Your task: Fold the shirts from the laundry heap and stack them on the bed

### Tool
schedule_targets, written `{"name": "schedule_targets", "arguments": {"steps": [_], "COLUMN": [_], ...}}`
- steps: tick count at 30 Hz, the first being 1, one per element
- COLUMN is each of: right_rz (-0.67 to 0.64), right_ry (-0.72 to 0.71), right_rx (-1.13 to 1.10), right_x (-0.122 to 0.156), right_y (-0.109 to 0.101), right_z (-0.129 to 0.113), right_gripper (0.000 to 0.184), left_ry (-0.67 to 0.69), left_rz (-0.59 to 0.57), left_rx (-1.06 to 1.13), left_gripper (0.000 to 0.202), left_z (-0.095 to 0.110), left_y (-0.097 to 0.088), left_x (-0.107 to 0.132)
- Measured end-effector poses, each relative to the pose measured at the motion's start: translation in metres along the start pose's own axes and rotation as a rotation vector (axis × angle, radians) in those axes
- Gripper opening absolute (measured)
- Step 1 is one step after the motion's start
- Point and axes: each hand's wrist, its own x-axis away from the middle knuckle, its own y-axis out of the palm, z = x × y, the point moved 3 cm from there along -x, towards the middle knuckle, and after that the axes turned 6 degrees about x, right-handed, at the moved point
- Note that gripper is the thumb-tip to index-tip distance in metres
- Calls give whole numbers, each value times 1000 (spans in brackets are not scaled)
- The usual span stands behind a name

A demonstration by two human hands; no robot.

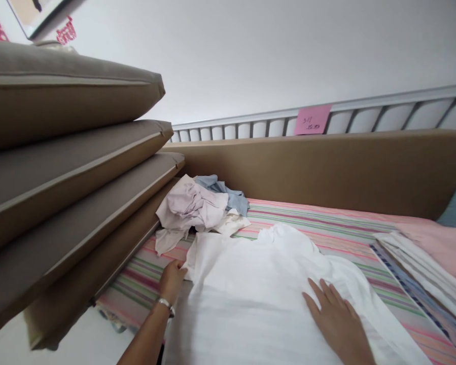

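Right now, a white cloth (243, 284) is lying on a striped sheet (353, 248). The left hand (172, 280) is pinching its edge, maybe to make that corner straight. The right hand (335, 315) is resting on it with fingers spread flat, perhaps to stop it slipping. Crumpled clothes (197, 203) are sitting behind it. Brown cushions (79, 152) are standing piled on the left, and a pink note (312, 120) is hanging near the white wall (288, 45).

The white garment (246, 294) is cut off below, the pink note (312, 120) illegible
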Motion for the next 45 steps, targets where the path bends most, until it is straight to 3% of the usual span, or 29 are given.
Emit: {"name": "schedule_targets", "arguments": {"steps": [8,15,19,21,28,35,40,45], "right_rz": [-61,-30,-38,-29,-17,19,-43,-92], "right_ry": [11,-28,21,38,-8,14,63,91], "right_rx": [-32,-67,-44,-35,-37,9,65,65], "right_x": [-1,0,-3,-4,-1,-2,-5,-6], "right_y": [11,17,19,19,14,6,-7,-14], "right_z": [7,11,11,11,8,1,-6,-7], "right_gripper": [61,63,68,68,60,56,52,51], "left_ry": [-65,-71,-35,-15,-111,-157,-86,-49], "left_rz": [25,54,71,46,-152,-263,-304,-288], "left_rx": [-75,-94,-112,-104,-44,62,50,-125], "left_gripper": [7,9,10,5,28,23,30,42], "left_z": [-10,-6,3,10,27,33,33,34], "left_y": [-11,-21,-21,-15,21,30,40,52], "left_x": [15,32,44,49,40,44,41,23]}}
